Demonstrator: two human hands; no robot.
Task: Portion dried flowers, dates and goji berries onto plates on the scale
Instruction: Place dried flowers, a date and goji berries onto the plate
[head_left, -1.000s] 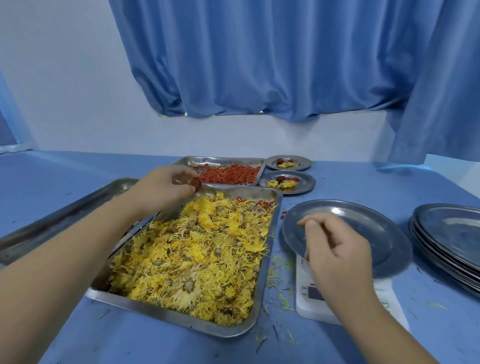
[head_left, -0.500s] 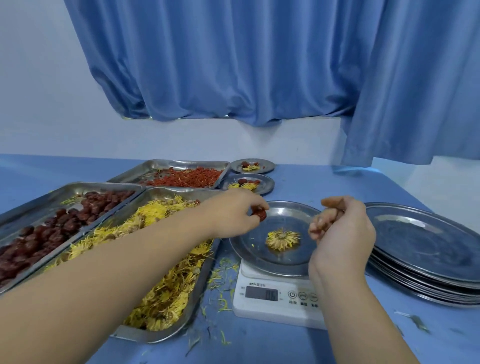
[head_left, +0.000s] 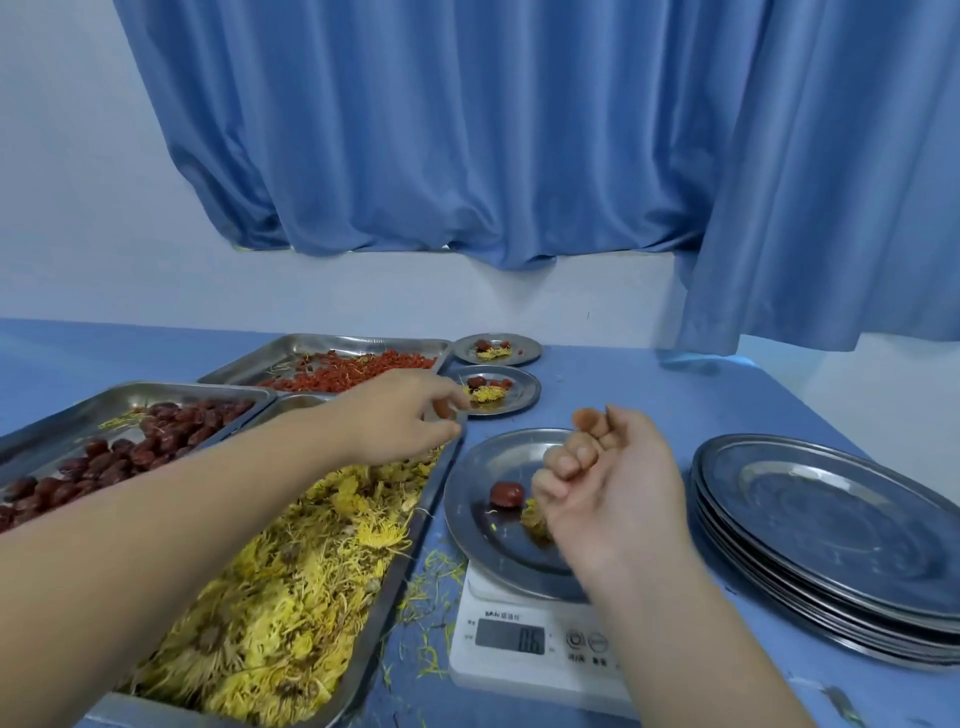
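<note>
Now the scale's plate holds one date and a flower — both hands' grips loosely curled, empty.

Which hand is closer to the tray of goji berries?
Left. The left hand reaches just in front of the goji tray, while the right hand hangs loosely curled over the plate on the scale.

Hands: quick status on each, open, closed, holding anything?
Left hand: fingers pinched together over the flower tray's far end; contents cannot be told.
Right hand: loosely curled above the plate; nothing visible in it.
</note>
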